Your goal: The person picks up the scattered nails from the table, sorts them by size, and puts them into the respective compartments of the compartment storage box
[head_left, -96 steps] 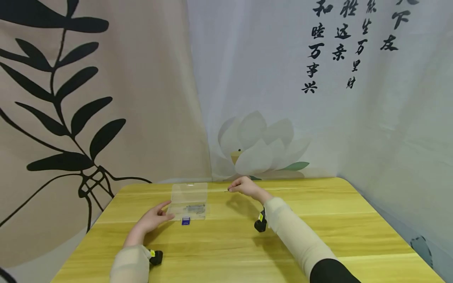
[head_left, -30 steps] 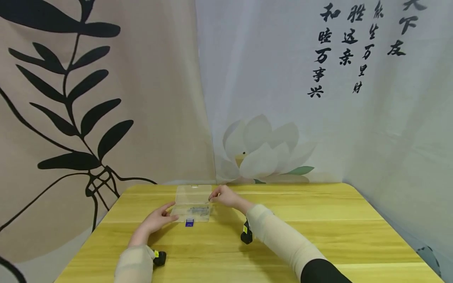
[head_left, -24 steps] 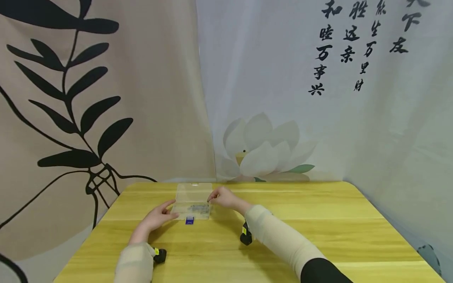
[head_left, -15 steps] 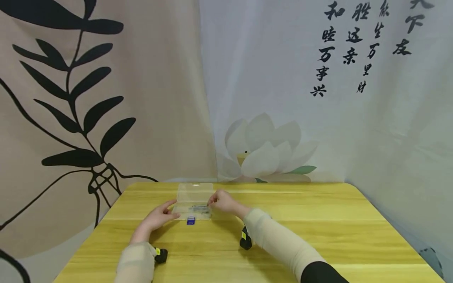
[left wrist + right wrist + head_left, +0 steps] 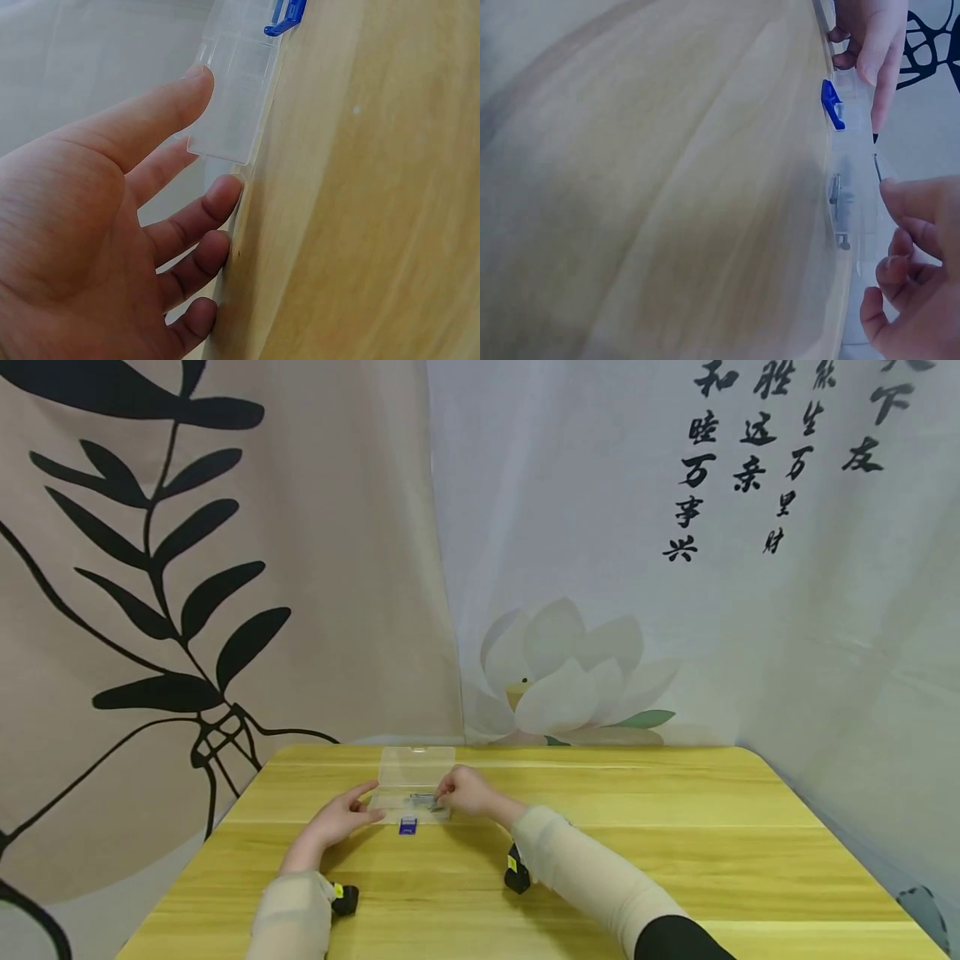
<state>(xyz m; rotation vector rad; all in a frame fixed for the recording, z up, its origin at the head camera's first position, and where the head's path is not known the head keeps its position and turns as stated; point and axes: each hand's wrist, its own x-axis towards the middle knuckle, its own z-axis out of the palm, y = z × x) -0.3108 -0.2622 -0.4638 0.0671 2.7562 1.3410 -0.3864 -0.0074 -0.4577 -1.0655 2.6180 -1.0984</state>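
Observation:
A clear plastic box [image 5: 387, 802] lies on the table with its lid [image 5: 417, 767] raised at the back. Its blue latch [image 5: 407, 826] hangs at the front edge. My left hand [image 5: 340, 817] holds the box's left end, thumb at the front and index finger toward the back; the other fingers rest near the tabletop. Between right thumb and index finger my right hand [image 5: 467, 791] pinches a thin metal piece [image 5: 877, 168], over the right part of the box. Several small metal pieces [image 5: 836, 189] lie inside, under that hand.
The wood-grain table [image 5: 675, 843] extends around the box. Behind it hangs a printed cloth backdrop [image 5: 337, 527]. A black wrist camera [image 5: 517, 870] sits under the right wrist, another wrist camera [image 5: 345, 900] by the left.
My right hand has come from the table's back, right of the box, leftward and down over the box with the thin metal piece. My left hand keeps its place at the box's end.

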